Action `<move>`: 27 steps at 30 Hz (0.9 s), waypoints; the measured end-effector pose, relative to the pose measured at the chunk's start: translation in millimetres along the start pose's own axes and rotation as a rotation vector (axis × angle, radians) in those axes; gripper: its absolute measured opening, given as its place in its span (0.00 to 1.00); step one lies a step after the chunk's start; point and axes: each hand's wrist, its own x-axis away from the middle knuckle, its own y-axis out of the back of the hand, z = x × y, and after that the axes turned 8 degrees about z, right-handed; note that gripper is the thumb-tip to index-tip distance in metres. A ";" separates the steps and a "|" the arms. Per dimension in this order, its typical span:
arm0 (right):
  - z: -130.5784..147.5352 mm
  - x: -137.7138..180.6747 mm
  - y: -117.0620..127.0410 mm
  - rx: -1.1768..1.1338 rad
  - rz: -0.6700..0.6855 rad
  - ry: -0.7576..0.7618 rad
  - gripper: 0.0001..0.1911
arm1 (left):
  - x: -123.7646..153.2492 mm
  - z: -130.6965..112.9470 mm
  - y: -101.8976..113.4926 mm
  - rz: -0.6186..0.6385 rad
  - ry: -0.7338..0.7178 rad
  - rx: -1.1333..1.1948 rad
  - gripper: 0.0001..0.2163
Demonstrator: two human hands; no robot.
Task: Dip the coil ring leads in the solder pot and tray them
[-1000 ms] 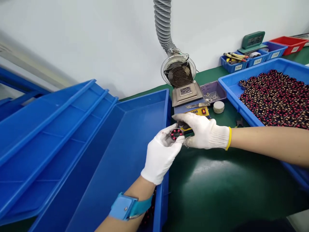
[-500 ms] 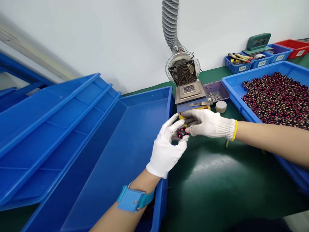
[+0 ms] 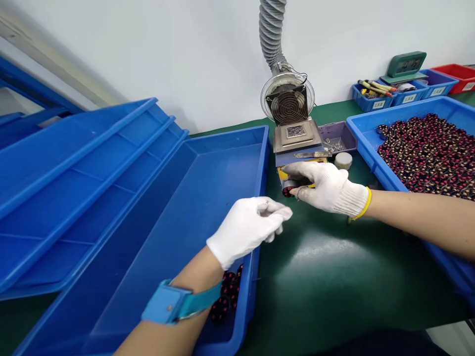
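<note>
My right hand (image 3: 322, 188), in a white knit glove with a yellow cuff, grips a small round black part with red spots and a silver rim (image 3: 288, 188) between thumb and fingers. It is above the table, in front of the heated-plate device. My left hand (image 3: 252, 225), also white-gloved, is lower and to the left over the tray's right wall. Its fingertips are pressed together; whatever they may hold is hidden. Under my left wrist, several similar black parts with red spots (image 3: 220, 309) lie in the near corner of the blue tray (image 3: 211, 183).
A metal plate device (image 3: 297, 141) stands behind my hands, below a fan (image 3: 289, 106) and grey duct (image 3: 272, 34). Beside it are a purple bin (image 3: 352, 143) and a round white tin (image 3: 343, 160). A tray heaped with parts (image 3: 438, 153) is on the right; stacked blue trays (image 3: 74, 198) lean left.
My left hand has let go of the round part and drawn away down and left. The part is now in my right hand alone. The view has shifted slightly.
</note>
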 end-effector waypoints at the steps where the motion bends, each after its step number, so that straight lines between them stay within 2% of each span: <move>1: -0.3 -1.6 -0.2 -0.106 0.005 -0.026 0.24 | 2.5 -0.5 5.9 0.044 0.000 -0.012 0.10; 2: -0.2 -3.2 -0.1 -0.211 0.011 -0.052 0.24 | 3.9 0.0 10.6 0.047 -0.017 -0.019 0.11; 4: 0.7 -5.2 0.2 -0.366 0.017 -0.097 0.24 | 3.9 3.0 14.8 -0.023 -0.093 -0.004 0.18; 7: 2.6 -5.0 0.3 -0.457 0.015 -0.131 0.24 | -0.7 6.7 5.7 -0.103 -0.187 0.010 0.28; 12: 5.8 -3.3 -1.3 -0.449 0.011 -0.120 0.23 | -2.8 0.8 -17.3 -0.184 -0.193 -0.006 0.14; 16: 4.3 -6.0 -0.3 -0.481 0.011 -0.131 0.22 | 7.1 -5.4 -8.8 -0.069 -0.184 0.114 0.14; 17: 3.1 -6.6 0.1 -0.494 0.017 -0.127 0.22 | 9.5 -5.8 -4.5 -0.083 -0.205 0.149 0.12; 19: 0.5 -6.8 0.5 -0.526 0.038 -0.110 0.21 | 11.9 -5.4 1.5 -0.204 -0.287 0.199 0.08; 21: -1.3 -5.8 0.0 -0.525 0.044 -0.094 0.21 | 10.5 -3.9 1.1 -0.285 -0.339 0.172 0.14; 23: -1.4 -3.9 -1.4 -0.477 0.036 -0.079 0.21 | 6.4 -2.2 -5.4 -0.272 -0.302 0.084 0.19; 27: 2.1 -1.3 -4.1 -0.399 0.017 -0.067 0.21 | 0.5 -1.2 -17.8 -0.319 -0.252 -0.040 0.10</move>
